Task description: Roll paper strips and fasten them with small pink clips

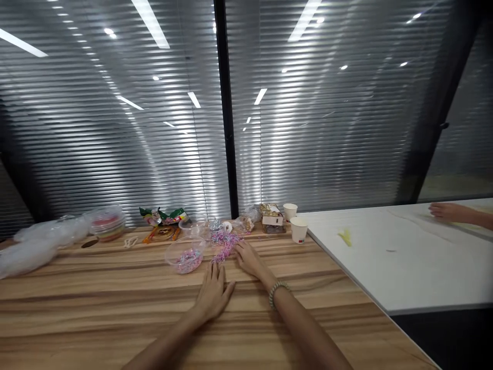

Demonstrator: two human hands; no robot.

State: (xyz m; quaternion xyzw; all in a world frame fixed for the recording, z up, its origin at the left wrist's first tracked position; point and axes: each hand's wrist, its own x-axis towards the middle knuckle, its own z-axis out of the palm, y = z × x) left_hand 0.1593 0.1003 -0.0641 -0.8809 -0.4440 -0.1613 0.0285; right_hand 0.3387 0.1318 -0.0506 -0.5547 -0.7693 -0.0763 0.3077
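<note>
A loose heap of small pink, purple and blue bead-like pieces [224, 241] lies on the wooden table, with a strip of it trailing toward me. My left hand [212, 295] rests flat on the wood, fingers stretched out to the near end of that strip and thumb spread to the right. At the heap's right edge, my right hand [249, 258] reaches in with extended fingers touching the pieces; a coiled band circles its wrist. Just left of the heap stands a clear round bowl [174, 253] partly filled with the same pieces.
Two paper cups [299, 229] stand right of a small box [272, 220]. Behind lie green snack packaging [165, 216] and crumpled clear plastic. Stacked round containers [107, 223] and plastic bags [38, 244] are at left. Another person's hand [449, 211] is over the white table [385, 277].
</note>
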